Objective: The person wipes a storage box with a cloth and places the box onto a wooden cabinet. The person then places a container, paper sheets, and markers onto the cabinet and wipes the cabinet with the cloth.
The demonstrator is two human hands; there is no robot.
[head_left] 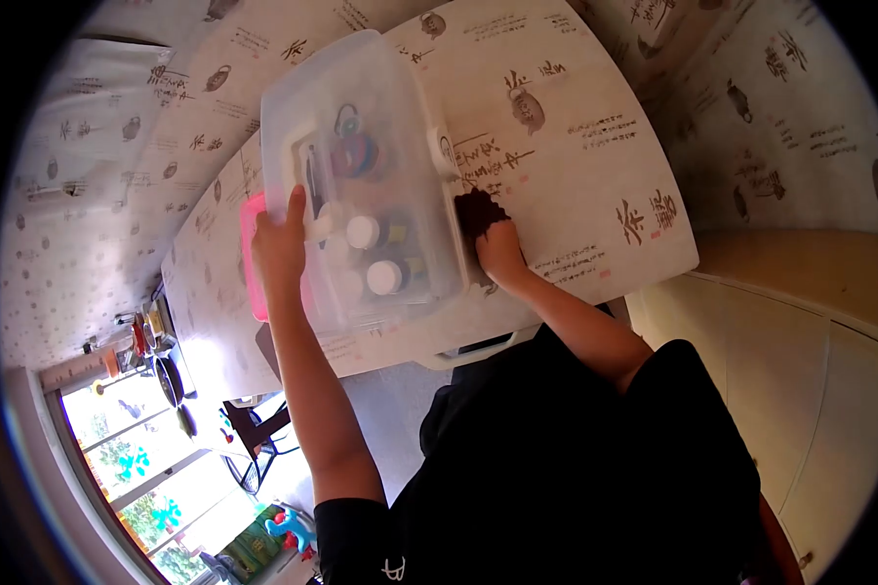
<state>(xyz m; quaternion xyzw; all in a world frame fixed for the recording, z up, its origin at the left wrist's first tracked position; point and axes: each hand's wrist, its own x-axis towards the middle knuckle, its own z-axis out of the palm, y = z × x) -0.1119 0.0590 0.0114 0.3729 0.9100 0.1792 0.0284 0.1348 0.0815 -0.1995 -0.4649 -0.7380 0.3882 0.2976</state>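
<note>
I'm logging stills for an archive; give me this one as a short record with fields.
surface: table with a printed pattern of dark characters and pots
main object: translucent plastic box on the table
contents: at least two white-capped containers and a round bluish thing, blurred by the plastic
left hand: left hand at the box's left side, touching it
right hand: right hand on a bunched dark brown cloth, beside the box's right side
also present: pink item at the box's left, partly hidden
background: bright window at lower left

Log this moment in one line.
left hand: touching clear box | right hand: holding brown cloth beside box | white caps: inside box
</note>
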